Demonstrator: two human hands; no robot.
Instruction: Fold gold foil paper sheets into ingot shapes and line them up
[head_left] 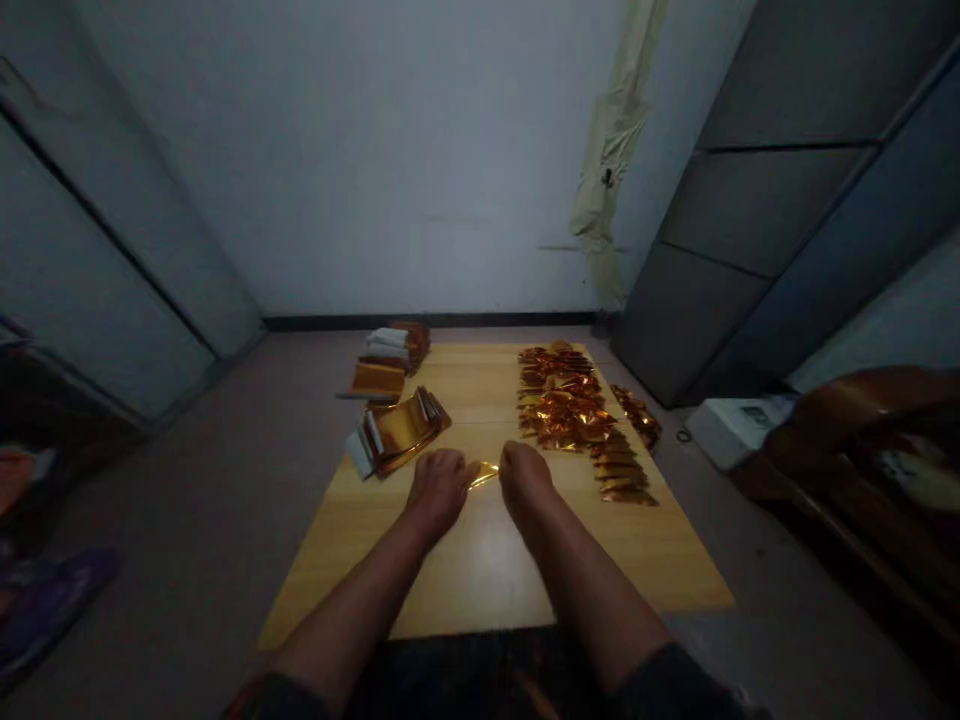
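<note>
My left hand (pixel 441 490) and my right hand (pixel 525 480) are close together near the middle of a pale yellow wooden board (pixel 487 570), fingers bent downward. A small piece of gold foil (pixel 484 475) spans the gap between them, and both hands seem to pinch its ends. To the right lies a heap of crumpled gold foil pieces (pixel 559 405), with a row of folded gold foil pieces (pixel 619 472) along its near side. On the left are a bundle of gold foil sheets with white edges (pixel 397 432) and further stacks of foil packets (pixel 386 365).
The board lies on a grey floor against a white wall. Dark panels (pixel 750 210) lean at the right, with a white box (pixel 739 430) and brown furniture (pixel 847 450) nearer. A purple object (pixel 52 610) lies on the floor at the left.
</note>
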